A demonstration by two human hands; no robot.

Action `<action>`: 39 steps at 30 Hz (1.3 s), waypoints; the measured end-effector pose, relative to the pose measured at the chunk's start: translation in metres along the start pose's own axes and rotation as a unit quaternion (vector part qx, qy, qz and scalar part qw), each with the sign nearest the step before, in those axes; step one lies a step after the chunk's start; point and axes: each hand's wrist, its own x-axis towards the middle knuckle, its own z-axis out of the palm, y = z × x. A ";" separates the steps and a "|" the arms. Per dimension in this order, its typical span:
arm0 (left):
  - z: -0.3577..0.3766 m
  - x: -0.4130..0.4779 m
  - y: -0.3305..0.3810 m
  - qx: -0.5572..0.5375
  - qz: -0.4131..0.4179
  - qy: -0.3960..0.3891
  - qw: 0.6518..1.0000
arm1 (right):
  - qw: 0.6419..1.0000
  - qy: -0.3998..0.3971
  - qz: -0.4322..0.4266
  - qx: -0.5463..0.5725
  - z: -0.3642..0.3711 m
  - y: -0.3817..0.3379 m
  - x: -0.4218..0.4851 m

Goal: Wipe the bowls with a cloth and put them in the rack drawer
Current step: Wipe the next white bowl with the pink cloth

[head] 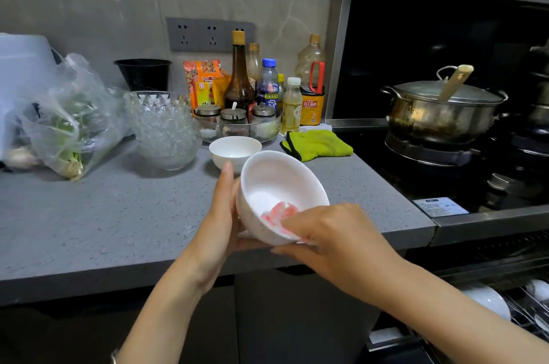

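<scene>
left hand point(221, 215) grips the white bowl point(276, 182) from its outer side, tilted, held over the front edge of the counter point(104, 215). right hand point(335, 236) – fingers curled on a pink-white cloth point(277, 212), pressed inside the bowl at the near rim. second white bowl point(234, 150) sits upright on the counter just behind. rack drawer point(523, 313) open at lower right – white dish point(487, 300) in it.

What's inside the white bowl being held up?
A pink-and-white cloth, pressed in by the right hand. The hand covers the rest of the cloth and the near rim of the bowl.
</scene>
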 end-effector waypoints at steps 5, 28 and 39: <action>0.007 0.018 -0.011 -0.208 -0.078 -0.046 0.974 | 0.892 -0.015 0.160 0.423 -0.030 -0.006 0.010; 0.031 0.018 0.008 -0.267 0.044 0.108 0.957 | 0.612 0.015 0.468 0.638 -0.001 0.041 -0.003; 0.039 0.015 0.009 -0.174 0.073 0.155 0.970 | 0.973 0.131 0.055 0.182 0.009 0.017 0.013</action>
